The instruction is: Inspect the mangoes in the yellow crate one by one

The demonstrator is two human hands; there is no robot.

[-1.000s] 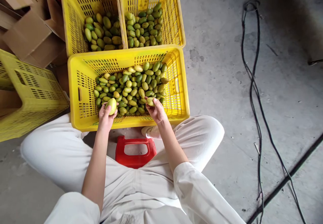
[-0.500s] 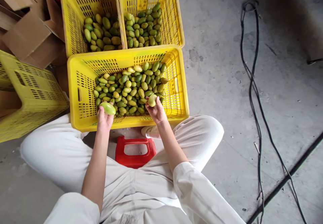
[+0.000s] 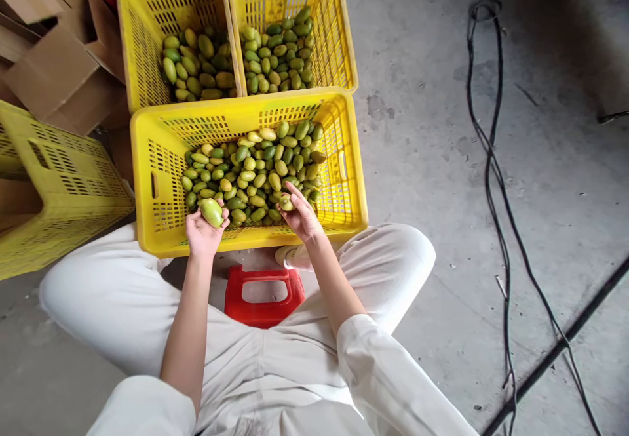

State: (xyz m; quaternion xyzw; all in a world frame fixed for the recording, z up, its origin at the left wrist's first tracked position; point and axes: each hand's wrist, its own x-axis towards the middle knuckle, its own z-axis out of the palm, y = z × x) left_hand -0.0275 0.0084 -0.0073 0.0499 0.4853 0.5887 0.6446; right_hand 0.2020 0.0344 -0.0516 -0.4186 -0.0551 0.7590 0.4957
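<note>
1. Head view: the left hand (image 3: 206, 229) is turned palm up above the near edge of the near crate (image 3: 255, 247), its fingers loosely curled about a light green fruit (image 3: 211, 212), which rests against them in plain sight.
2. The right hand (image 3: 303, 218), to the right at about the same depth, has its fingers partly spread, the topmost one stretched out; a smaller yellowish-green fruit (image 3: 285, 202) sits at the fingers. The exact contact of its thumb cannot be told.
3. Between and beyond the hands, a pile of fruits (image 3: 255, 174), green through yellow, covers much of the near crate's bottom.
4. Two more yellow crates stand side by side just beyond it: the far-left crate (image 3: 142, 36) and the far-right crate (image 3: 340, 36), each holding similar fruits.
5. At the left is another yellow crate (image 3: 78, 190), with opened cardboard boxes (image 3: 59, 69) behind it.
6. Between the person's legs, clad in white trousers (image 3: 386, 262), shows a red plastic object with an opening (image 3: 265, 313).
7. Black cables (image 3: 492, 154) lie on the grey floor (image 3: 407, 167) well to the right.
</note>
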